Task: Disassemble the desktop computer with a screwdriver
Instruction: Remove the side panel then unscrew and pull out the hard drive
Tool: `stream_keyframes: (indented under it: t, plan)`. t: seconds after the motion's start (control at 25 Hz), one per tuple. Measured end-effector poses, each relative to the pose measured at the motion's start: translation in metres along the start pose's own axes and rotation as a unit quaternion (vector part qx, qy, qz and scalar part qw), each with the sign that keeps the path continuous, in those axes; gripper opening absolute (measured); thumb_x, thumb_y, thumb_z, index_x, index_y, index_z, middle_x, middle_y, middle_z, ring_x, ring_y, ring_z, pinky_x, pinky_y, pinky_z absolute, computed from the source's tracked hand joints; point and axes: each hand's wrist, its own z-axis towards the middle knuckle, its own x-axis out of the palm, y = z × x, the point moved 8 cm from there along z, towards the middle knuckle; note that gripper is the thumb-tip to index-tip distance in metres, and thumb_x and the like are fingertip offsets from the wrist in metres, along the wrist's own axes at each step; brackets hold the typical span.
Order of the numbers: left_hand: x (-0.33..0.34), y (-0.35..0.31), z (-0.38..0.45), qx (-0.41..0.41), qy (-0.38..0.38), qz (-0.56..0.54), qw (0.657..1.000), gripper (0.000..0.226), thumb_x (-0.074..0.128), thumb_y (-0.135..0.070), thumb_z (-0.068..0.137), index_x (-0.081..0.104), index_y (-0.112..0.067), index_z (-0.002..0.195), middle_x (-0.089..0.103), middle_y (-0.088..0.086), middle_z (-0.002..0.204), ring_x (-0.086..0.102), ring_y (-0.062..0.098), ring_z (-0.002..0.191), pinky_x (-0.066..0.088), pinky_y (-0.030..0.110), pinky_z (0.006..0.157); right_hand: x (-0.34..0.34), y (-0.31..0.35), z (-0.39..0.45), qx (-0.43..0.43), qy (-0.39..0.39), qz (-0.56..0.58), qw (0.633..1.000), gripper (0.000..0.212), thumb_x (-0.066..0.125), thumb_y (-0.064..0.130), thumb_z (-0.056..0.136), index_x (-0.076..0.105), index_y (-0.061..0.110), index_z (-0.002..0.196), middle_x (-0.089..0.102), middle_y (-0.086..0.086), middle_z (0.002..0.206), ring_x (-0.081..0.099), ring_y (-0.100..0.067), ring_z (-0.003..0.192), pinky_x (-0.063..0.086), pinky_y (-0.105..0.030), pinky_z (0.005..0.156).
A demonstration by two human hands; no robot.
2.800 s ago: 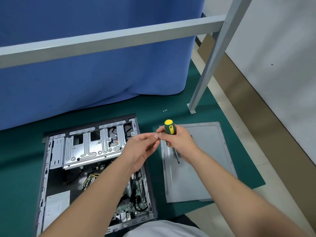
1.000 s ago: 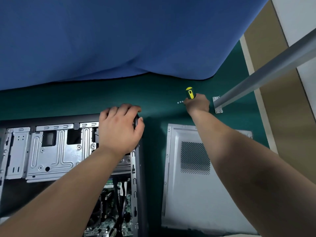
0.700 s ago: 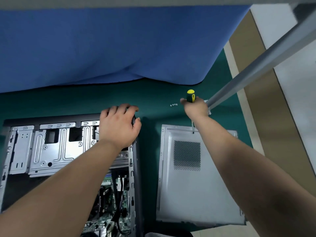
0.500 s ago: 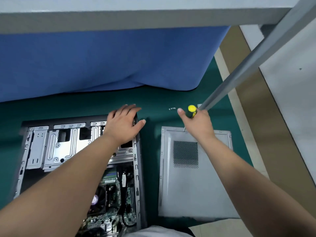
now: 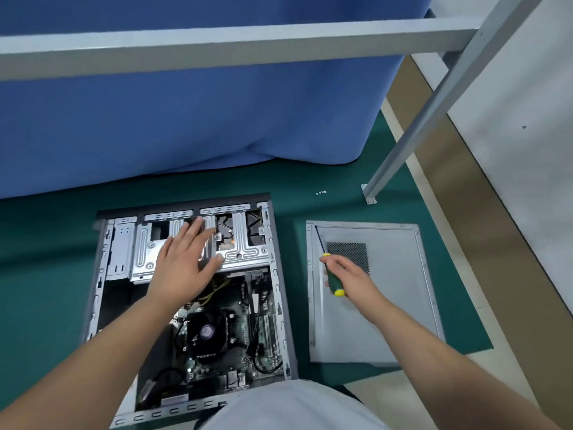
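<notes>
The open desktop computer case (image 5: 280, 274) lies flat on a green mat, its motherboard and black CPU fan (image 5: 206, 332) exposed. My left hand (image 5: 184, 263) lies with straight, spread fingers on the silver drive cage (image 5: 245, 243) at the case's far end. My right hand (image 5: 348, 279) grips a green and yellow screwdriver (image 5: 333, 282) over the removed grey side panel (image 5: 393, 305), with the shaft pointing away toward the panel's far left corner.
A few small screws (image 5: 321, 193) lie on the green mat (image 5: 46, 274) beyond the panel. A grey metal frame leg (image 5: 403, 144) stands at the right with its foot by the screws, and a crossbar (image 5: 217, 45) runs overhead. Blue cloth (image 5: 186, 119) hangs behind.
My right hand has drawn back from the screws near the frame foot to above the side panel, turning the screwdriver tip away. My left hand slid from the case's far corner onto the drive cage.
</notes>
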Motion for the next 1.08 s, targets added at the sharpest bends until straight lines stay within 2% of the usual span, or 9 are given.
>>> stream_keyframes:
  t: [0.12, 0.2, 0.28, 0.36, 0.52, 0.68, 0.84, 0.96, 1.08]
  plan:
    - [0.013, 0.009, -0.013, -0.005, 0.047, 0.026, 0.999, 0.077, 0.016, -0.086, 0.089, 0.006, -0.054, 0.158, -0.013, -0.020, 0.169, -0.016, 0.004, 0.155, -0.005, 0.042, 0.127, 0.004, -0.019, 0.009, 0.009, -0.076, -0.112, 0.991, 0.032, 0.050, 0.012, 0.101, 0.072, 0.035, 0.095, 0.059, 0.010, 0.073, 0.047, -0.005, 0.047, 0.044, -0.020, 0.045]
    - [0.020, 0.012, -0.015, -0.006, 0.074, 0.057, 0.996, 0.077, 0.012, -0.091, 0.086, -0.013, -0.061, 0.152, -0.028, -0.023, 0.163, -0.030, 0.002, 0.150, -0.015, 0.040, 0.124, 0.011, -0.029, 0.011, 0.023, -0.093, -0.177, 0.980, 0.029, 0.050, 0.011, 0.100, 0.072, 0.030, 0.102, 0.064, 0.005, 0.084, 0.056, -0.011, 0.054, 0.051, -0.024, 0.051]
    - [0.023, 0.014, -0.012, -0.011, 0.089, 0.072, 0.993, 0.078, 0.011, -0.093, 0.084, -0.023, -0.063, 0.148, -0.036, -0.024, 0.159, -0.038, 0.002, 0.146, -0.020, 0.038, 0.121, 0.018, -0.038, 0.014, 0.034, -0.102, -0.251, 0.962, 0.026, 0.052, 0.015, 0.101, 0.073, 0.025, 0.112, 0.062, -0.005, 0.105, 0.064, -0.023, 0.077, 0.060, -0.035, 0.068]
    - [0.025, 0.015, -0.010, -0.013, 0.093, 0.082, 0.992, 0.078, 0.010, -0.092, 0.085, -0.026, -0.061, 0.147, -0.039, -0.024, 0.158, -0.040, 0.003, 0.144, -0.021, 0.039, 0.120, 0.025, -0.049, 0.017, 0.046, -0.097, -0.311, 0.944, 0.026, 0.052, 0.018, 0.101, 0.070, 0.023, 0.119, 0.052, -0.010, 0.123, 0.061, -0.026, 0.088, 0.057, -0.034, 0.081]
    - [0.025, 0.014, -0.012, -0.008, 0.090, 0.092, 0.992, 0.076, 0.011, -0.089, 0.088, -0.027, -0.060, 0.148, -0.038, -0.022, 0.159, -0.038, 0.005, 0.147, -0.020, 0.041, 0.122, 0.036, -0.058, 0.016, 0.057, -0.081, -0.368, 0.924, 0.031, 0.050, 0.019, 0.102, 0.063, 0.027, 0.130, 0.045, -0.011, 0.130, 0.055, -0.025, 0.087, 0.051, -0.028, 0.084]
    - [0.025, 0.012, -0.011, -0.006, 0.091, 0.086, 0.992, 0.075, 0.011, -0.088, 0.089, -0.026, -0.060, 0.147, -0.037, -0.021, 0.160, -0.036, 0.006, 0.148, -0.017, 0.042, 0.123, 0.041, -0.054, 0.015, 0.046, -0.057, -0.391, 0.917, 0.056, 0.055, 0.013, 0.099, 0.044, 0.033, 0.150, 0.043, -0.012, 0.137, 0.055, -0.024, 0.090, 0.050, -0.028, 0.081]
    - [0.023, 0.011, -0.013, -0.004, 0.094, 0.089, 0.992, 0.075, 0.006, -0.089, 0.087, -0.030, -0.060, 0.145, -0.038, -0.021, 0.159, -0.035, 0.006, 0.149, -0.015, 0.043, 0.124, 0.042, -0.051, 0.015, 0.055, -0.060, -0.385, 0.919, 0.075, 0.060, 0.012, 0.096, 0.025, 0.034, 0.159, 0.039, -0.013, 0.149, 0.060, -0.031, 0.112, 0.051, -0.033, 0.090]
    - [0.023, 0.011, -0.013, -0.006, 0.094, 0.094, 0.991, 0.075, 0.007, -0.089, 0.087, -0.030, -0.060, 0.146, -0.039, -0.021, 0.159, -0.035, 0.006, 0.148, -0.015, 0.043, 0.124, 0.043, -0.048, 0.012, 0.066, -0.056, -0.384, 0.919, 0.076, 0.061, 0.019, 0.097, 0.021, 0.030, 0.160, 0.038, -0.012, 0.152, 0.058, -0.032, 0.119, 0.054, -0.038, 0.093]
    - [0.023, 0.011, -0.012, -0.005, 0.094, 0.093, 0.991, 0.076, 0.008, -0.089, 0.087, -0.029, -0.059, 0.147, -0.037, -0.020, 0.160, -0.035, 0.007, 0.148, -0.015, 0.044, 0.124, 0.043, -0.031, 0.006, 0.052, -0.055, -0.404, 0.912, 0.066, 0.058, 0.025, 0.099, 0.029, 0.026, 0.158, 0.039, -0.009, 0.153, 0.052, -0.031, 0.128, 0.050, -0.039, 0.100]
